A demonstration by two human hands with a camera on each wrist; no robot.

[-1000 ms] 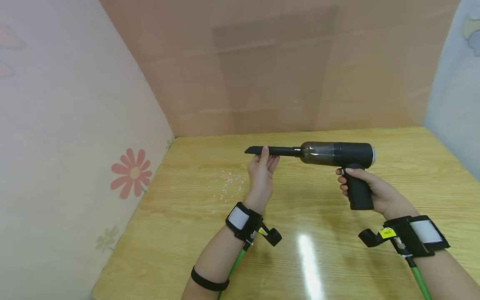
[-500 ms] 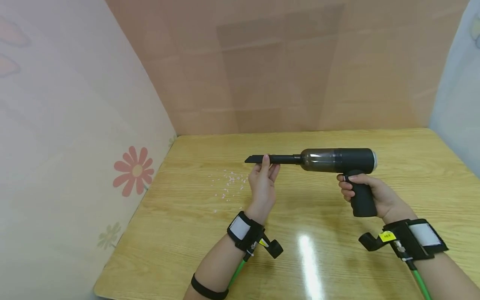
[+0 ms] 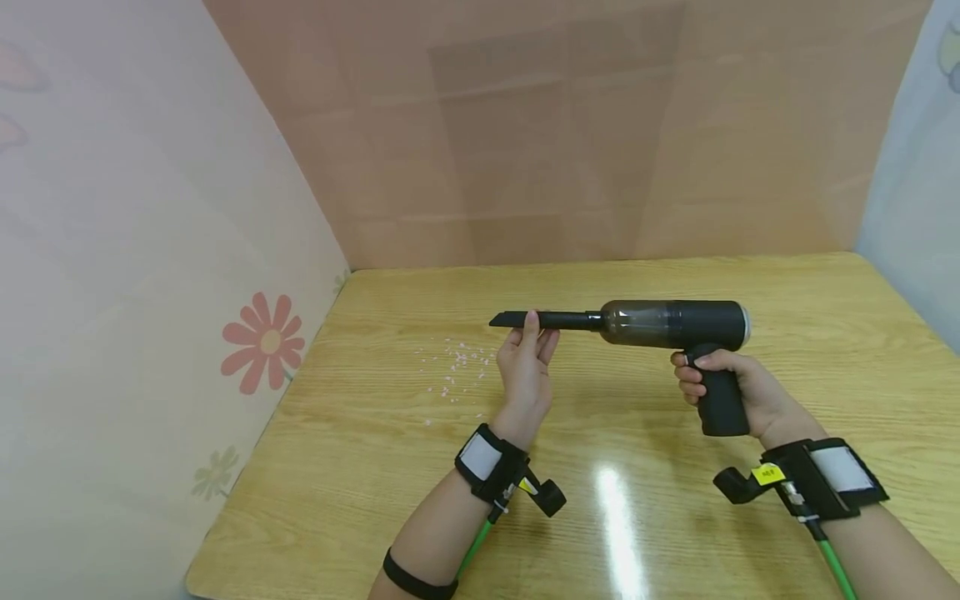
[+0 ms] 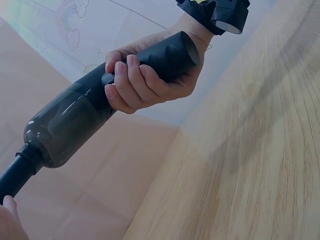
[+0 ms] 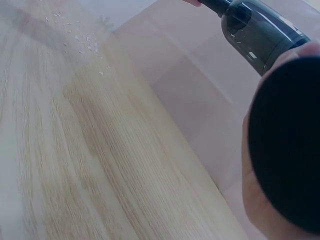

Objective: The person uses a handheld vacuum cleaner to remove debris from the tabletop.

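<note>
Left hand (image 4: 9, 220) cut off at wrist-view corner; handle (image 5: 285, 150) blurred, fills right wrist view.

Around the black handheld vacuum with its slim nozzle (image 3: 637, 323), held level above the yellow wooden bench (image 3: 675, 517), room lies open beneath and nearer, while pale panel walls (image 3: 150, 250) close in left and behind.

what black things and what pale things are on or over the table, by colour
black: 1, the vacuum, right hand gripping its handle, left hand pinching its nozzle
pale: 1, the patch of crumbs on the table
total: 2
</note>
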